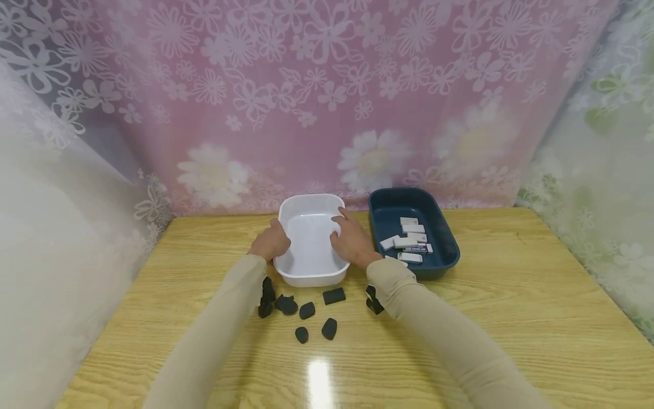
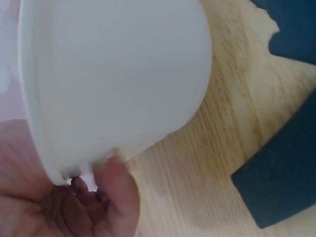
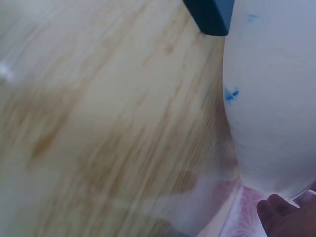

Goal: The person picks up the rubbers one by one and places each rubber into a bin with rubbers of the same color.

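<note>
A white plastic basin stands near the back of the table. At its left rim my left hand grips the edge; in the left wrist view, curled fingers reach under the rim. My right hand holds the opposite rim, its thumb and index finger showing over the inner side. The fingers of that hand appear low against the basin's outer wall in the right wrist view. Just in front of the basin lie several flat dark pieces, among them a rectangular one and a rounded one.
Right of the white basin is a dark blue basin with several small white blocks in it, one bearing a printed label. A pink floral curtain hangs behind the wooden table. Pale cloth borders the left side.
</note>
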### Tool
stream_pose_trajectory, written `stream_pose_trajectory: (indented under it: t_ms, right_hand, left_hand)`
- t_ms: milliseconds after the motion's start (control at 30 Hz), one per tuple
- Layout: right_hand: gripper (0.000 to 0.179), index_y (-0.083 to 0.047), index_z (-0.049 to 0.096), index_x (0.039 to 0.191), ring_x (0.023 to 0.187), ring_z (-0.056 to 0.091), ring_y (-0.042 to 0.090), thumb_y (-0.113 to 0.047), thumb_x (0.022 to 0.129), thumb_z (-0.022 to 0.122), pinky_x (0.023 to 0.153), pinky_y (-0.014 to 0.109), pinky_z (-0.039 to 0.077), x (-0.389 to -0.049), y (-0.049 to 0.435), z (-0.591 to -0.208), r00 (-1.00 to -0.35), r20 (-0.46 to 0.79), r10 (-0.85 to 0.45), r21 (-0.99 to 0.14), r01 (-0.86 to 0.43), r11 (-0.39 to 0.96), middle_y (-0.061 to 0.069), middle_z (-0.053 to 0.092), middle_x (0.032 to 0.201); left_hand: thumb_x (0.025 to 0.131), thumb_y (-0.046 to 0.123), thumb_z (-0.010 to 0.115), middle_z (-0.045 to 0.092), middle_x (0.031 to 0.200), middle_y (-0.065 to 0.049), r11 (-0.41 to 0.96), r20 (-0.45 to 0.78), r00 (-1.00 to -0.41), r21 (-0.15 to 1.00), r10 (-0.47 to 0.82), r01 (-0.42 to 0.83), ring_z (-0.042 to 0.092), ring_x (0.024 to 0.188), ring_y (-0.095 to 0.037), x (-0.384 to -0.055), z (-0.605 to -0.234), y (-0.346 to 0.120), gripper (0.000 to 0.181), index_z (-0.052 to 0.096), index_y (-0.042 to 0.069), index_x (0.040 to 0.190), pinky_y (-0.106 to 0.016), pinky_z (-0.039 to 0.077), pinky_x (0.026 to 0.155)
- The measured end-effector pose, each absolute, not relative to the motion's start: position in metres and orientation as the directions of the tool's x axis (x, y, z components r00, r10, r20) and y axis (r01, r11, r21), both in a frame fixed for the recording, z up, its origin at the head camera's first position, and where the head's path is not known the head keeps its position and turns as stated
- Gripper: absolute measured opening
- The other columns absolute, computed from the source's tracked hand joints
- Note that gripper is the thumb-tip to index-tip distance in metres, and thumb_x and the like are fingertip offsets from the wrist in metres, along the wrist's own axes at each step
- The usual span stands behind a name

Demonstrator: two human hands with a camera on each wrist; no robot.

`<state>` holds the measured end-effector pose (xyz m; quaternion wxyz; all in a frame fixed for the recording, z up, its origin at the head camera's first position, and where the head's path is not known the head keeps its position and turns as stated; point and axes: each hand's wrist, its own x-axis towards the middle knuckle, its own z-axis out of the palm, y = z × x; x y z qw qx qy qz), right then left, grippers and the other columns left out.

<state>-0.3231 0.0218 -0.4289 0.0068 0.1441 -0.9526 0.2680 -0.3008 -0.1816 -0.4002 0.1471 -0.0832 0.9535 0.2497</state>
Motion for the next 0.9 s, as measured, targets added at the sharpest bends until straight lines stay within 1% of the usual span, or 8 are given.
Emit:
stream_pose_trajectory:
  t_ms: [167, 233, 333, 433, 533, 667, 800, 900]
  right_hand:
    - [0.042, -0.009, 0.052, 0.135, 0.138, 0.030, 0.025, -0.020, 0.095, 0.049, 0.108, 0.042, 0.028, -0.324, 0.023, -0.430, -0.962, 0.089, -0.257, -0.526, -0.265, 0.808, 0.003, 0.025, 0.154]
    - [0.042, -0.009, 0.052, 0.136, 0.138, 0.029, 0.025, -0.020, 0.095, 0.049, 0.108, 0.041, 0.027, -0.324, 0.025, -0.429, -0.964, 0.089, -0.251, -0.534, -0.259, 0.805, 0.002, 0.025, 0.155]
    - [0.042, -0.009, 0.052, 0.135, 0.138, 0.028, 0.026, -0.021, 0.095, 0.048, 0.109, 0.041, 0.027, -0.325, 0.029, -0.428, -0.965, 0.094, -0.246, -0.542, -0.257, 0.800, 0.003, 0.025, 0.155]
    - [0.043, -0.007, 0.052, 0.135, 0.139, 0.028, 0.027, -0.021, 0.095, 0.048, 0.109, 0.042, 0.026, -0.325, 0.033, -0.427, -0.961, 0.100, -0.257, -0.542, -0.269, 0.796, 0.004, 0.025, 0.155]
    - [0.043, -0.006, 0.051, 0.136, 0.139, 0.027, 0.028, -0.021, 0.095, 0.048, 0.110, 0.042, 0.024, -0.327, 0.036, -0.427, -0.957, 0.094, -0.274, -0.556, -0.279, 0.783, 0.006, 0.025, 0.155]
    - [0.047, -0.006, 0.045, 0.140, 0.140, 0.023, 0.030, -0.023, 0.097, 0.047, 0.110, 0.044, 0.022, -0.328, 0.042, -0.425, -0.948, 0.062, -0.311, -0.599, -0.284, 0.748, 0.008, 0.023, 0.155]
    - [0.050, -0.008, 0.041, 0.144, 0.141, 0.020, 0.031, -0.027, 0.098, 0.047, 0.110, 0.048, 0.021, -0.321, 0.046, -0.414, -0.943, 0.040, -0.329, -0.635, -0.278, 0.721, 0.013, 0.022, 0.155]
    - [0.049, -0.010, 0.043, 0.143, 0.141, 0.021, 0.031, -0.028, 0.098, 0.049, 0.110, 0.050, 0.021, -0.310, 0.049, -0.403, -0.938, 0.065, -0.339, -0.644, -0.299, 0.704, 0.014, 0.023, 0.154]
  left_hand:
    - [0.097, 0.017, 0.044, 0.060, 0.100, -0.022, 0.863, -0.327, -0.940, 0.442, -0.099, -0.245, 0.063, 0.075, -0.028, -0.302, -0.404, -0.179, 0.066, 0.006, -0.006, 0.146, -0.035, 0.049, 0.056]
    - [0.097, 0.016, 0.044, 0.060, 0.099, -0.022, 0.865, -0.313, -0.943, 0.438, -0.108, -0.244, 0.063, 0.077, -0.029, -0.301, -0.403, -0.176, 0.064, 0.009, -0.007, 0.146, -0.037, 0.050, 0.059]
    - [0.096, 0.016, 0.047, 0.062, 0.097, -0.023, 0.873, -0.278, -0.952, 0.423, -0.131, -0.244, 0.064, 0.080, -0.032, -0.301, -0.401, -0.169, 0.061, 0.017, -0.008, 0.143, -0.041, 0.051, 0.065]
    - [0.095, 0.017, 0.050, 0.062, 0.096, -0.023, 0.879, -0.254, -0.954, 0.402, -0.160, -0.255, 0.064, 0.082, -0.034, -0.301, -0.399, -0.162, 0.060, 0.021, -0.009, 0.141, -0.042, 0.052, 0.068]
    - [0.095, 0.016, 0.052, 0.063, 0.095, -0.023, 0.877, -0.238, -0.955, 0.402, -0.177, -0.263, 0.065, 0.081, -0.034, -0.301, -0.401, -0.158, 0.060, 0.023, -0.008, 0.141, -0.042, 0.052, 0.067]
    - [0.094, 0.014, 0.052, 0.063, 0.096, -0.022, 0.870, -0.221, -0.957, 0.417, -0.186, -0.265, 0.065, 0.081, -0.032, -0.302, -0.406, -0.156, 0.056, 0.026, -0.008, 0.139, -0.041, 0.052, 0.067]
    - [0.093, 0.013, 0.053, 0.063, 0.094, -0.020, 0.869, -0.209, -0.958, 0.415, -0.198, -0.270, 0.064, 0.079, -0.032, -0.301, -0.411, -0.158, 0.054, 0.028, -0.008, 0.137, -0.041, 0.052, 0.066]
    - [0.093, 0.012, 0.051, 0.063, 0.089, -0.020, 0.876, -0.189, -0.960, 0.401, -0.208, -0.269, 0.064, 0.075, -0.032, -0.300, -0.410, -0.164, 0.054, 0.028, -0.009, 0.137, -0.041, 0.052, 0.064]
